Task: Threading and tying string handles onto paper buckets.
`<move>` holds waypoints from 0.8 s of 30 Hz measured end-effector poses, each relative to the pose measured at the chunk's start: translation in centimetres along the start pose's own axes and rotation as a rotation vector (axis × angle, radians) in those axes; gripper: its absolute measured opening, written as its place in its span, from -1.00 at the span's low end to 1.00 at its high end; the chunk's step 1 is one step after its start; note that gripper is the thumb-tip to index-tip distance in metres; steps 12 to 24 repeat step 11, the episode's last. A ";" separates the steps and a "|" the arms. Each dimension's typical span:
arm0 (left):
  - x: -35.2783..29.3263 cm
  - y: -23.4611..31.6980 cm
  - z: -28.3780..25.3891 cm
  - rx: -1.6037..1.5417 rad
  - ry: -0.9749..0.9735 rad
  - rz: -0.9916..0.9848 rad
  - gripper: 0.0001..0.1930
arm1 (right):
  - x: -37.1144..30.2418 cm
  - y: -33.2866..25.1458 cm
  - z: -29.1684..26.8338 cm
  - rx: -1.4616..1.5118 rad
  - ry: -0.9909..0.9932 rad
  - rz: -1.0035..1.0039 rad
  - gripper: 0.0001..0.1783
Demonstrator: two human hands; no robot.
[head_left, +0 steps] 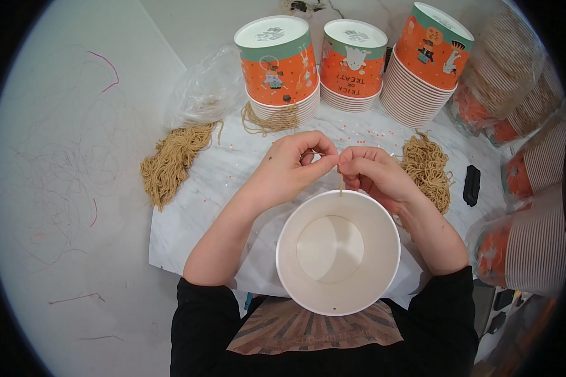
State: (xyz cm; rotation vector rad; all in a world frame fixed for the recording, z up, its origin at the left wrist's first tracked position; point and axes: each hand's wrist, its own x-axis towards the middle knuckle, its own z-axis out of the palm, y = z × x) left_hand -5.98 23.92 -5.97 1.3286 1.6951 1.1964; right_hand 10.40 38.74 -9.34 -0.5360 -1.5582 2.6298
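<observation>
A white paper bucket stands in front of my body with its open mouth toward me. From its far rim a thin tan cord rises to my fingertips. My left hand and my right hand meet just beyond that rim, both pinching the cord between thumb and fingers. The cord's ends are mostly hidden by my fingers. Low on the bucket's near wall a small dark hole shows close to the rim.
Three stacks of upturned orange-and-green buckets line the back of the marbled table. Tan cord bundles lie left and right, near a clear plastic bag and a small black object. Wrapped bucket stacks crowd the right.
</observation>
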 end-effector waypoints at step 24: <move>0.7 -2.4 -0.1 -0.123 0.086 0.010 -0.76 | 0.3 0.3 -0.1 0.038 -0.003 0.025 -0.94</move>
